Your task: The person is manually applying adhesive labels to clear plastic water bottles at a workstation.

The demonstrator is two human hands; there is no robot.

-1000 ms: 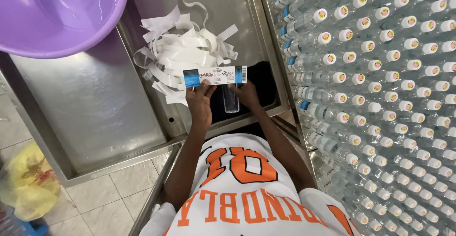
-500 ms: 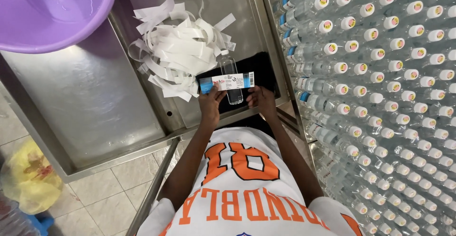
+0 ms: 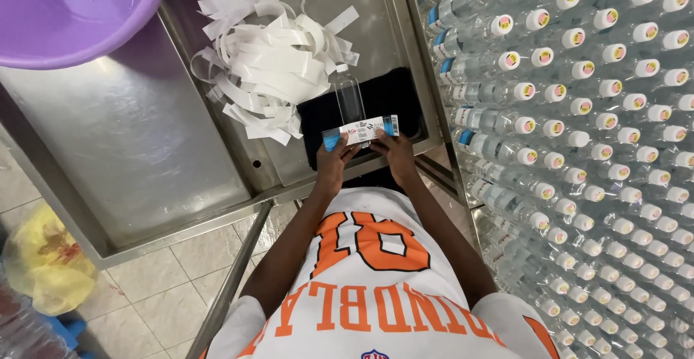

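A purple basin (image 3: 72,12) sits at the surface's (image 3: 137,149) far left corner, white strips (image 3: 271,59) are heaped mid-surface, and near the right front edge the left hand (image 3: 334,162) and right hand (image 3: 397,153) pinch a label (image 3: 360,132) across a clear bottle (image 3: 350,99) on a black mat (image 3: 383,95).

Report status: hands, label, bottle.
Left hand and right hand both pinch the label, pressed across the clear bottle lying on a black cloth. Paper strips piled just left.
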